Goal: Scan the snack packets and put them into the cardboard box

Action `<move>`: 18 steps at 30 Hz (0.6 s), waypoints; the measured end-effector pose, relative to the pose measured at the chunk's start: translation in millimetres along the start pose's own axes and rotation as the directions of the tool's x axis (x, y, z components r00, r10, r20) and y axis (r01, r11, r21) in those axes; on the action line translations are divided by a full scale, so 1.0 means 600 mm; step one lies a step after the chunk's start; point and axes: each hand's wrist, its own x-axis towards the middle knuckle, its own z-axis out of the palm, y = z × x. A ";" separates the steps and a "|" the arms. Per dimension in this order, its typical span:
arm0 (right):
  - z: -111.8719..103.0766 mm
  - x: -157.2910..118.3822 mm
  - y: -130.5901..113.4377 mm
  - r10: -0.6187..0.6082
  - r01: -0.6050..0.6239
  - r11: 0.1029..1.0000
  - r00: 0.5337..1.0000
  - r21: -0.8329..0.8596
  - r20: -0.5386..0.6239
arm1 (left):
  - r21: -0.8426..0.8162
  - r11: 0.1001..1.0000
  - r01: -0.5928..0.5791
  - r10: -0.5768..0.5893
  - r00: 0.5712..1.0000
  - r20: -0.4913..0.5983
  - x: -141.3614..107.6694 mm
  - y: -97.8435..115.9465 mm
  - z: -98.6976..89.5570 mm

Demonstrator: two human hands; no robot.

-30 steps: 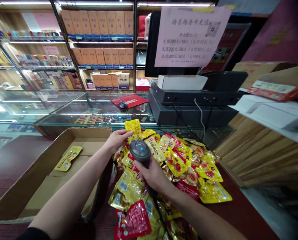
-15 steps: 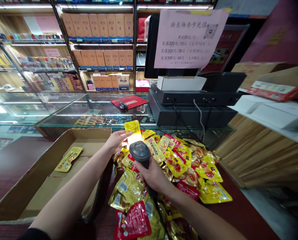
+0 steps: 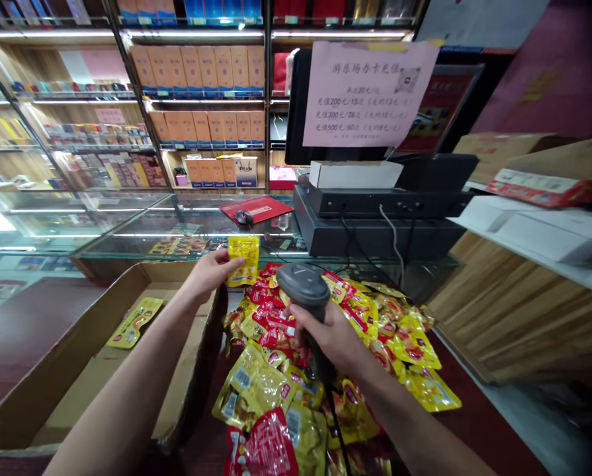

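Between thumb and fingers, my left hand (image 3: 210, 272) pinches a yellow snack packet (image 3: 244, 262) by its left edge, held upright above the far left of the pile. My right hand (image 3: 328, 336) is wrapped round the handle of a dark grey barcode scanner (image 3: 303, 284), its head pointing away from me. A cable runs down from the handle. Beneath both hands spreads a heap of red, yellow and gold snack packets (image 3: 258, 387). Left of the heap stands an open cardboard box (image 3: 84, 390), with one yellow-gold packet (image 3: 135, 322) lying inside it.
Behind the pile is a glass display counter (image 3: 127, 231) with a mouse (image 3: 243, 216) on a red mat (image 3: 270, 208). A monitor (image 3: 298, 99) with a pink paper sign (image 3: 365, 92) stands above a black cash drawer (image 3: 375, 231). White boxes (image 3: 553, 221) sit at the right.
My left hand has moved left with the yellow packet, away from the scanner. My right hand has shifted the scanner to the right. The scanner's bright light on the packet is gone.
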 end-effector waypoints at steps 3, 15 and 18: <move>-0.024 -0.001 -0.019 -0.051 0.050 0.999 0.997 -0.017 -0.052 | 0.365 0.925 -0.106 0.143 0.987 -0.074 -0.016 0.033 -0.051; -0.066 -0.004 -0.044 -0.143 0.134 0.987 0.984 -0.092 -0.104 | 0.968 0.251 0.019 0.247 0.965 -0.083 -0.036 0.036 -0.043; -0.073 -0.007 -0.046 -0.162 0.153 0.984 0.982 -0.087 -0.098 | 0.958 0.272 -0.091 0.227 0.973 0.028 -0.026 0.033 0.015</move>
